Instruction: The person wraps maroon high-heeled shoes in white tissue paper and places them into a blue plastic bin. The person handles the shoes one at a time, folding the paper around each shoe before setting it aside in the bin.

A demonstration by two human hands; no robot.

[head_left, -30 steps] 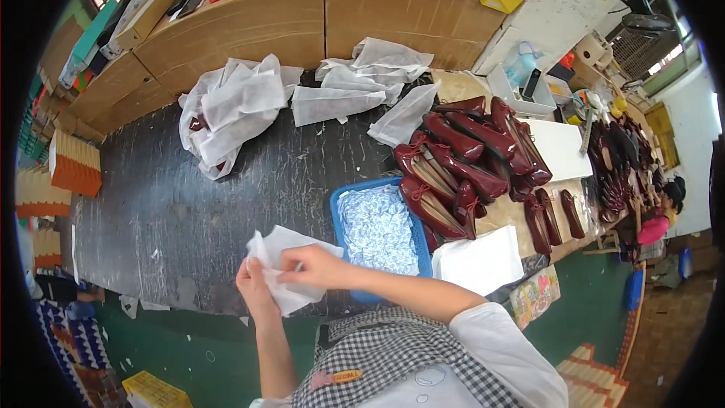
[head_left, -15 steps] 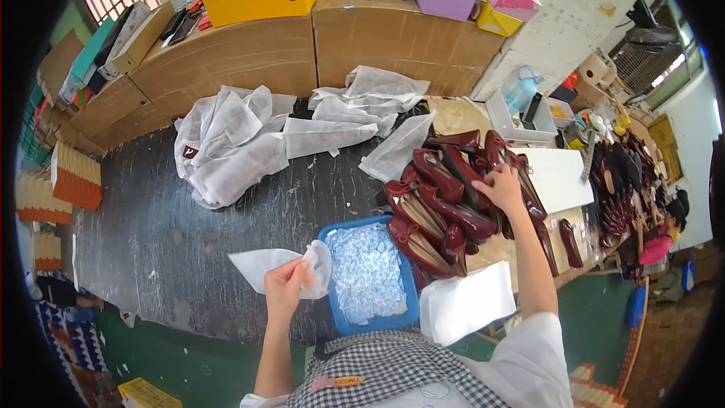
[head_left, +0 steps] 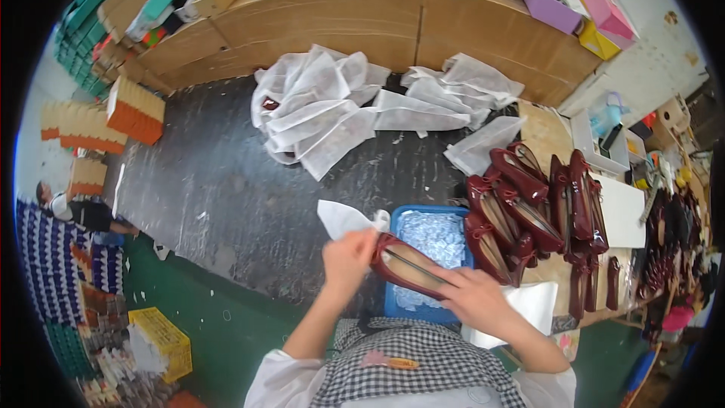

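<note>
Over a blue basket point(head_left: 388, 304), a glossy dark red flat shoe point(head_left: 406, 270) is held with its opening up. My right hand point(head_left: 477, 301) grips its heel end. At the toe end my left hand point(head_left: 349, 261) is closed on a white thin fabric piece point(head_left: 340, 219), which sticks out beyond the fist. Whether the left fingers also hold the toe is hidden. Small clear packets point(head_left: 430, 236) fill the basket. To the right lies a heap of similar dark red shoes point(head_left: 521, 200), and below them a stack of white sheets point(head_left: 536, 304).
Crumpled white fabric pieces point(head_left: 325, 109) lie along the back of the black table point(head_left: 219, 181). Cardboard boxes point(head_left: 332, 23) wall off the far side. At the right stand a grey bin point(head_left: 593, 143) and a white board point(head_left: 625, 211). A yellow crate point(head_left: 172, 344) sits on the green floor.
My right hand has taken a shoe from the heap and brought it left to my left hand, over the basket. The view has shifted left.
</note>
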